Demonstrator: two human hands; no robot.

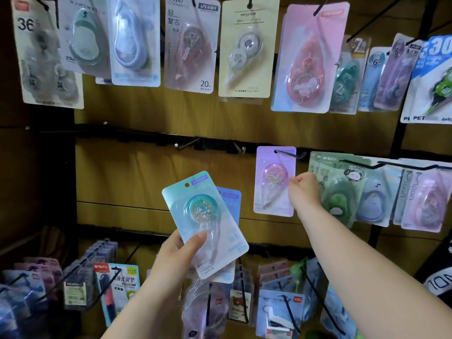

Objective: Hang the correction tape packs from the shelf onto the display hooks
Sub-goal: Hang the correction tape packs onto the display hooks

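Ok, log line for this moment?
left grip: holds teal pack, blue pack behind | right grip: pinches purple pack on hook | next hook left: bare

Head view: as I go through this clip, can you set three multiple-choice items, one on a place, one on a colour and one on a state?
1. Where does the purple pack hang?
A. On the top row
B. On a hook of the middle rail, left of the green packs
C. On the bottom row

2. What colour is the front pack that the left hand holds?
A. Red
B. Black
C. Teal

3. In what state are the two hooks left of the purple pack?
A. Bare
B. Each loaded with packs
C. Hidden behind an arm

Answers:
1. B: its hole sits over a middle-rail hook, with the green packs beside it on the right.
2. C: the teal pack lies under the thumb.
3. A: nothing hangs from either hook.
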